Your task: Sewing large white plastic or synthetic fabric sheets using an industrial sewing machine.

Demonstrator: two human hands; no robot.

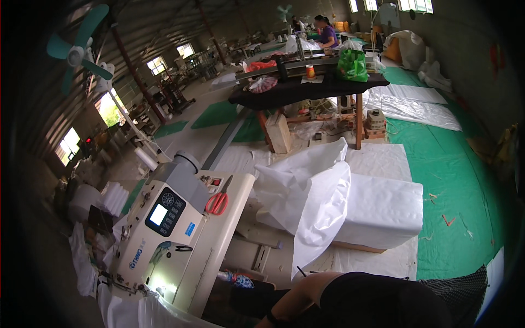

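Note:
One of my arms (295,299), in a black short sleeve with a dark band at the wrist, reaches down to the lower edge. Its hand is cut off there, and the other hand does not show either. Nearest to that arm is an industrial sewing machine (164,218) with a lit screen and a glowing lamp by its needle area. White plastic sheeting (164,312) hangs at the machine's front end. Red-handled scissors (217,201) lie on its cream table (219,240). Small black thread snips (184,249) rest on the machine.
A large white sheet (314,191) drapes over a white-covered block (383,210). Beyond stands a dark-topped table (328,87) with a green bag (353,64). Green floor covering (443,180) spreads at right. A stand fan (76,54) rises at left. A person (328,35) works far back.

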